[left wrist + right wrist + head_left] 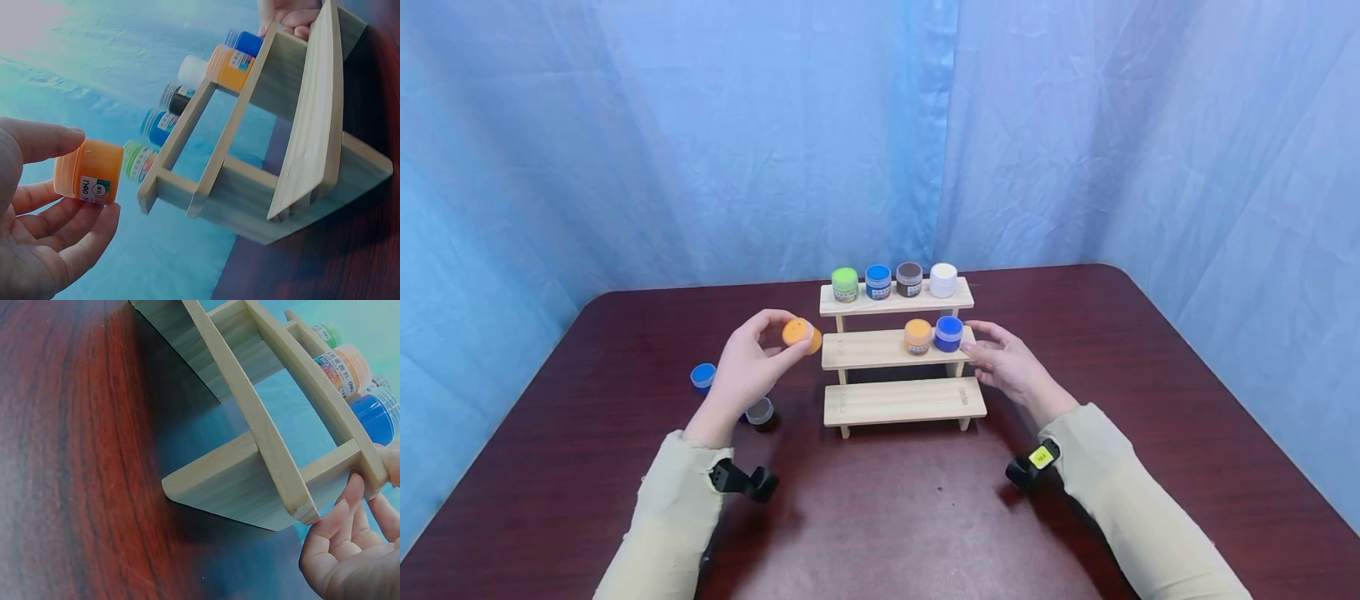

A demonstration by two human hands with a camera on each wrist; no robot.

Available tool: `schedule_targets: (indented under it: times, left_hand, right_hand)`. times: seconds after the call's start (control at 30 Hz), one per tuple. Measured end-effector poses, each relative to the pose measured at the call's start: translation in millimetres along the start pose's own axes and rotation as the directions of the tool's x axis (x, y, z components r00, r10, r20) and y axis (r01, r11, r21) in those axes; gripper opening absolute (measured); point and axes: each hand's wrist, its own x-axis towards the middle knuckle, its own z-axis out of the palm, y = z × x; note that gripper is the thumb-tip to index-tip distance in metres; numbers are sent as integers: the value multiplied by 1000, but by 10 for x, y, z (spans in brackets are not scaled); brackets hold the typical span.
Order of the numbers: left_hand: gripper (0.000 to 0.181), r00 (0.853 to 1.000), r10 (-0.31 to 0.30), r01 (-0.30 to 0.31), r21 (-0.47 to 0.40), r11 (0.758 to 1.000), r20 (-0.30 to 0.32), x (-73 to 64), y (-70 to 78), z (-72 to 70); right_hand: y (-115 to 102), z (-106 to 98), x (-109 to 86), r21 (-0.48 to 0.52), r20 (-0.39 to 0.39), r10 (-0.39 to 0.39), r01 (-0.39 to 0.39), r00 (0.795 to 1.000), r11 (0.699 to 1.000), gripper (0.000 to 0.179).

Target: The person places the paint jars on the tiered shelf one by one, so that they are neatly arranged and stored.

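My left hand [748, 354] grips an orange paint jar [97, 167] between thumb and fingers, in the air just left of the middle step of a wooden three-step display stand [880, 350]. At the right end of that same step, my right hand [1006, 362] pinches the board, with the thumb above and fingers beneath in the right wrist view. Close by its thumb stands a dark blue jar [948, 334], with another orange jar [917, 337] to its left. Green [845, 285], blue [877, 282], dark brown [909, 280] and white [943, 280] jars line the top step.
Behind my left forearm on the dark red table [895, 517] lie a blue-lidded jar [703, 377] and a dark-lidded jar [761, 413]. The bottom step [904, 402] bears no jars. Blue curtains [760, 142] hang around the table's back and sides.
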Motion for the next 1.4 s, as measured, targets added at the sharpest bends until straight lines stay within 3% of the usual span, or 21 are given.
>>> schedule_targets:
  times: [0.33, 0.87, 1.4]
  left_hand:
    - [37, 1000, 13, -13, 11, 1000, 3, 84, 62, 208]
    - [37, 997, 61, -59, -49, 997, 42, 154, 168, 494]
    - [34, 989, 138, -138, 10, 990, 62, 212, 183, 726]
  right_hand:
    - [-31, 6, -9, 64, 15, -2, 1, 1000, 998, 58]
    - [-29, 23, -4, 81, 19, -3, 1, 1000, 997, 58]
    - [-8, 17, 2, 101, 18, 4, -6, 1000, 995, 57]
